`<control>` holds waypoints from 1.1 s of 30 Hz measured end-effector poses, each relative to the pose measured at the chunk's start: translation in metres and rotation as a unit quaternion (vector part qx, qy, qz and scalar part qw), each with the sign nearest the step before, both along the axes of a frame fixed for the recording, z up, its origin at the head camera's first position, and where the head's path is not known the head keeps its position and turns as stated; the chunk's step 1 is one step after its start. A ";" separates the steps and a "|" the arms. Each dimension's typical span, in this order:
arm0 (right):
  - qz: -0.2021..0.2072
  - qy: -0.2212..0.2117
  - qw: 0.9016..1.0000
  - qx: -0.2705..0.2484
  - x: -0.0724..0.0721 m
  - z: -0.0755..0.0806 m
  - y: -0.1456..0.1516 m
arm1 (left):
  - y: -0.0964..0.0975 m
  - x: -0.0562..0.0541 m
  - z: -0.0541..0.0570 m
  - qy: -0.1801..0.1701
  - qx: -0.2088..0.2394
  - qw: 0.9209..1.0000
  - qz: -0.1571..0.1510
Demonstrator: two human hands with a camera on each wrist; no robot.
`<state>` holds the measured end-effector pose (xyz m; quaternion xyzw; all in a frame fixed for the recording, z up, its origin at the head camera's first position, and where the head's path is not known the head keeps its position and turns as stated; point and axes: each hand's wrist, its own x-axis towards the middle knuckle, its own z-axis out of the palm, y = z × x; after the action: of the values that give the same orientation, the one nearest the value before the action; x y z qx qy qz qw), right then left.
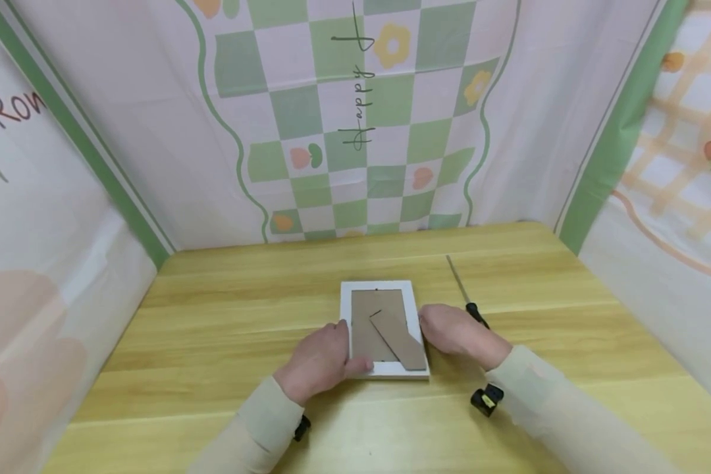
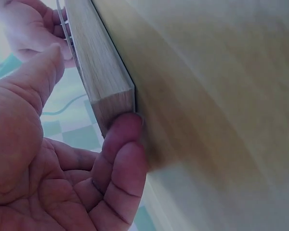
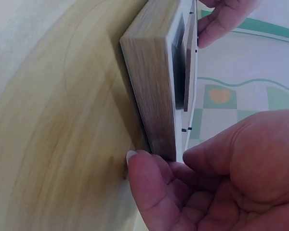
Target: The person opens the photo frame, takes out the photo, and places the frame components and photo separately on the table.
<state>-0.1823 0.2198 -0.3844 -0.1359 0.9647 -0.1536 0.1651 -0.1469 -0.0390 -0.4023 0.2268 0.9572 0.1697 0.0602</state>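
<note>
A white picture frame (image 1: pixel 397 372) lies on the table with its brown backing board (image 1: pixel 364 336) facing up. The easel stand (image 1: pixel 404 345) slants across the board to the lower right corner. My left hand (image 1: pixel 316 362) holds the left side, its thumb over the near edge; in the left wrist view its fingertips (image 2: pixel 125 139) touch the wood-grained outer edge. At the right side, my right hand (image 1: pixel 459 332) grips the edge, with index finger and thumb close about a corner in the right wrist view. Small dark metal tabs (image 3: pixel 186 129) show along the backing.
A screwdriver with a black handle (image 1: pixel 474 312) lies right of the picture frame, its shaft pointing away and its handle partly behind my right forearm. The wooden table (image 1: pixel 243 296) ends at a patterned curtain (image 1: pixel 349 131) at the back, with more fabric at both sides.
</note>
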 end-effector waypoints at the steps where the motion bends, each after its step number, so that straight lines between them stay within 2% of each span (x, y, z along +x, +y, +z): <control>1: -0.008 -0.009 1.000 -0.010 0.000 0.000 0.000 | 0.000 0.000 -0.001 -0.003 0.005 1.000 0.000; 4: -0.027 -0.028 0.999 -0.032 -0.002 -0.002 0.000 | 0.000 0.000 -0.003 -0.003 0.017 1.000 -0.006; 7: -0.035 -0.029 0.998 -0.042 -0.003 -0.003 0.000 | 0.001 0.000 -0.003 -0.006 0.018 1.000 -0.005; 11: -0.039 -0.010 0.998 -0.049 -0.003 -0.005 0.000 | 0.004 0.001 -0.004 -0.019 0.010 1.000 0.009; 15: -0.048 0.009 0.997 -0.060 0.000 -0.006 -0.002 | 0.006 0.002 -0.005 -0.016 0.002 1.000 0.016; 22: -0.070 0.023 0.994 -0.081 0.003 -0.004 -0.005 | 0.006 0.003 -0.007 -0.014 0.023 0.999 0.020; 33: -0.076 0.006 0.986 -0.147 0.001 0.005 -0.009 | 0.004 0.004 -0.004 -0.020 0.037 0.999 0.013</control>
<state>-0.1817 0.2112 -0.3797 -0.0858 0.9401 -0.3050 0.1256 -0.1433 -0.0347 -0.4063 0.2132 0.9516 0.2103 0.0690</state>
